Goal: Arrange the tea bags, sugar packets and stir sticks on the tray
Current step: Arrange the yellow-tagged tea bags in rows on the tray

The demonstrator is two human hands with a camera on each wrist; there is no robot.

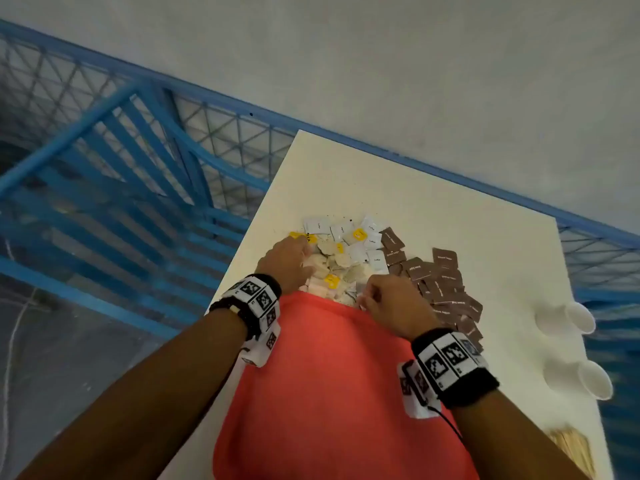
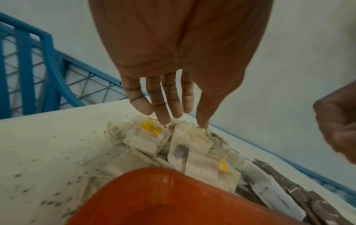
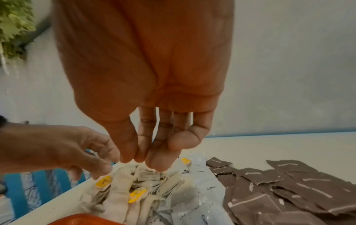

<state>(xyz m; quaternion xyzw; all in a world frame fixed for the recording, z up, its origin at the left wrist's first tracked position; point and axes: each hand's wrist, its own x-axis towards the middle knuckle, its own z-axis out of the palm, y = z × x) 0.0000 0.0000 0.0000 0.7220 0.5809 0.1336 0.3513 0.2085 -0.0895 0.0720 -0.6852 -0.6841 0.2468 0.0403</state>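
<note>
Red plastic, bare of any item as far as the views show: the tray (image 1: 322, 386) lies on the white bench (image 1: 433, 209) under both wrists, so by my judgement the arranging has hardly begun. Just beyond the fingers sits the heap of tea bags (image 1: 341, 271), some with yellow tags, its near edge touching the tray's far rim. The left hand (image 1: 289, 263) is released, its fingers (image 2: 163, 100) straight and spread, the tips touching the top of the heap and holding nothing. The right hand (image 1: 393, 303) hovers over the heap's near edge with its fingers (image 3: 161, 158) bunched toward the thumb; whether they pinch a string or a bag I cannot tell. Past the heap lie white packets (image 1: 370, 244); to the right of the right hand's fingers spread brown packets (image 1: 446, 285). The stir sticks (image 1: 571, 452) lie well apart, near the bench's right corner, beside two white cups (image 1: 575, 318). All three kinds appear left to move.
</note>
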